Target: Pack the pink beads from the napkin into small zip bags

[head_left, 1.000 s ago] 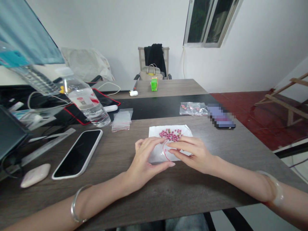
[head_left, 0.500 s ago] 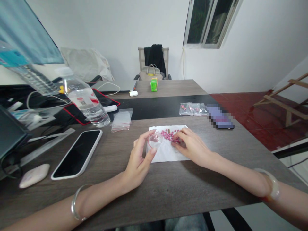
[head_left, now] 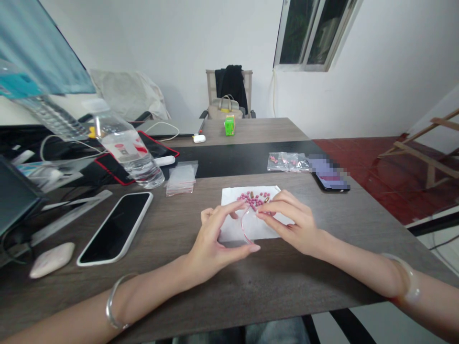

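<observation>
Right hand [head_left: 297, 224] swings to the bag [head_left: 243, 228], fingertips bunched, load unclear, left hand [head_left: 212, 234] pinching its edges: filling, seemingly, wanting steady aim.

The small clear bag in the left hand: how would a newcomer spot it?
On the desk, find the white paper bearing pink pills. At its near side, the left hand holds the small clear bag between thumb and fingers. Unlike the stacked clear bags lying flat, its red-edged mouth bows open.
</observation>
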Motion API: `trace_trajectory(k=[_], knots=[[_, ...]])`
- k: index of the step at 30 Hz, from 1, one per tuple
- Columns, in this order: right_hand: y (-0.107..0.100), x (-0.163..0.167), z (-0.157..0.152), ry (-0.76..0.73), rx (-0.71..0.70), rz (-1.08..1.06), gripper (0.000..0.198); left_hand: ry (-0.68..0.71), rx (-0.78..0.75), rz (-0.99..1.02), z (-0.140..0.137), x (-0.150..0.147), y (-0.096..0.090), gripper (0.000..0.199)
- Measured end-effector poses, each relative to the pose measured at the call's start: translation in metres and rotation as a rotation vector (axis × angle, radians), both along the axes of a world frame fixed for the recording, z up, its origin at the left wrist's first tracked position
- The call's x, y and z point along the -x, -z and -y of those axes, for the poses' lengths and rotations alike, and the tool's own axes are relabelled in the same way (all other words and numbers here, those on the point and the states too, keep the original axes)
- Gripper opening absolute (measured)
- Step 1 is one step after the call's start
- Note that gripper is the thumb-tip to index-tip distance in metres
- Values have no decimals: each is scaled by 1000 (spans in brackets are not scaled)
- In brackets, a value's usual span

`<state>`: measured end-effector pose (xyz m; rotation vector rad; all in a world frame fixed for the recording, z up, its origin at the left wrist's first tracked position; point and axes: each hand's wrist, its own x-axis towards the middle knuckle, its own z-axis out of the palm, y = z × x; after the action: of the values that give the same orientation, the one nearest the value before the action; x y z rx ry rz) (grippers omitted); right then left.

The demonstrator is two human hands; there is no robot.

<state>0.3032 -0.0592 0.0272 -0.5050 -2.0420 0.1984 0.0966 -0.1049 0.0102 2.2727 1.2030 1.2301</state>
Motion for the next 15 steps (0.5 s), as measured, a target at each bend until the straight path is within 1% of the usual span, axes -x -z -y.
trace_trajectory(k=[4,9,11,15], knots=[[-4,0,7,-78,-92,30,8,43,-65,-65,2,-2,-5,69],[-2,1,9,-122,-116,85,11,73,-96,-74,1,-2,-5,68],[-2,2,8,-109,-106,69,10,66,-97,-69,1,-2,-5,68],[-2,4,7,-28,-46,28,10,38,-81,-44,1,-2,-4,72]])
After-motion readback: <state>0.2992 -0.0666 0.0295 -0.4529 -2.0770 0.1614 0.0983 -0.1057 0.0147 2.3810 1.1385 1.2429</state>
